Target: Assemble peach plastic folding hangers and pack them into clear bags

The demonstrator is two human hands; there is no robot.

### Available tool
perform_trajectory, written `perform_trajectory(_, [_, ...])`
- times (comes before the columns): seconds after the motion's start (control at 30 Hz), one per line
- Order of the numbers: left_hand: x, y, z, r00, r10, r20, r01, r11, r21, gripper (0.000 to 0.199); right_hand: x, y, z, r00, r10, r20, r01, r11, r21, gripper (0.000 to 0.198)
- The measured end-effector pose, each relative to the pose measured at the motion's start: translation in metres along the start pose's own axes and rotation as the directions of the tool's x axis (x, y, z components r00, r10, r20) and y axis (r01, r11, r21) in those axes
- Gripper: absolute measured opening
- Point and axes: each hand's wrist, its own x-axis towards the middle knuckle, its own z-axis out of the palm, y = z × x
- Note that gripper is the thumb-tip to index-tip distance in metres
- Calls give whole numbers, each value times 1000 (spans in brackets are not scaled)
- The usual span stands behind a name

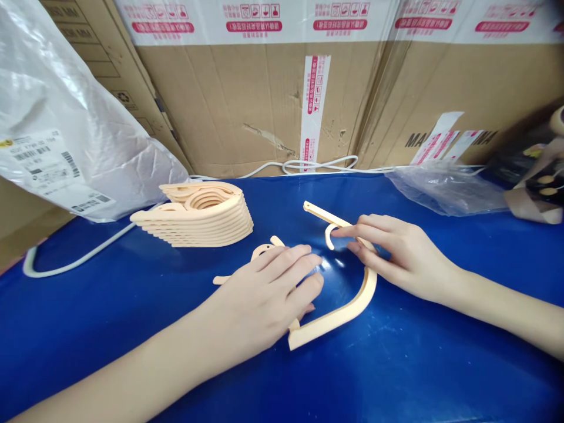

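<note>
My left hand [277, 285] lies over a cream folding hanger [261, 249] on the blue table, its fingers bent around it. The palm hides most of that hanger; a rounded part and short ends stick out on the left. My right hand [396, 252] pinches another cream hanger piece [352, 310] between thumb and fingers. This piece has a straight bar at the top and a long curved arm that reaches down towards my left hand. A small hook [329, 236] shows by my right fingertips. Whether the two pieces are joined is hidden.
A neat stack of folded cream hangers [207, 217] stands at the back left of the blue table [396, 364]. Behind are cardboard boxes [247, 100], a white cable [83, 258] and a silvery shipping bag [88, 135]. Clear plastic film [449, 191] lies at the back right.
</note>
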Motion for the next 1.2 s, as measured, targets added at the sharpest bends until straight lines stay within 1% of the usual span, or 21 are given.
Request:
perform_trajectory(0.1, [0, -3, 2, 1000, -12, 20, 12, 1000, -4, 24, 0, 0, 1, 1000, 13, 16, -13, 1000, -22, 28])
perform_trajectory(0.23, [0, -4, 0, 1000, -28, 12, 28, 1000, -7, 38, -1, 2, 3, 999, 40, 36, -39, 999, -30, 28])
perform_trajectory(0.33, [0, -5, -3, 1000, -4, -1, 4, 1000, 2, 43, -1, 2, 5, 999, 42, 34, -41, 999, -23, 28])
perform_trajectory(0.47, [-1, -5, -6, 998, 62, -17, -62, 998, 21, 41, -2, 1, 6, 998, 57, 32, -57, 998, 12, 30])
perform_trajectory(0.6, [-3, -2, -7, 992, 121, -30, -119, 992, 44, 43, -2, -2, 7, 998, 47, 36, -48, 998, 34, 29])
perform_trajectory(0.77, [-2, -2, -9, 996, 86, -37, -85, 996, 25, 45, -2, -4, 7, 999, 43, 26, -44, 999, 17, 28])
perform_trajectory(0.97, [1, -5, -9, 994, 59, -88, -59, 998, 2, 41, -3, -3, 8, 998, 53, 46, -54, 998, 16, 29])
perform_trajectory(1.1, [1, -7, -8, 990, 62, -125, -65, 998, -18, 42, -4, -3, 7, 996, 67, 53, -68, 998, 20, 28])
perform_trajectory(1.2, [1, -8, -9, 986, 60, -154, -66, 997, -34, 35, -4, -3, 7, 996, 74, 56, -76, 997, 19, 28])
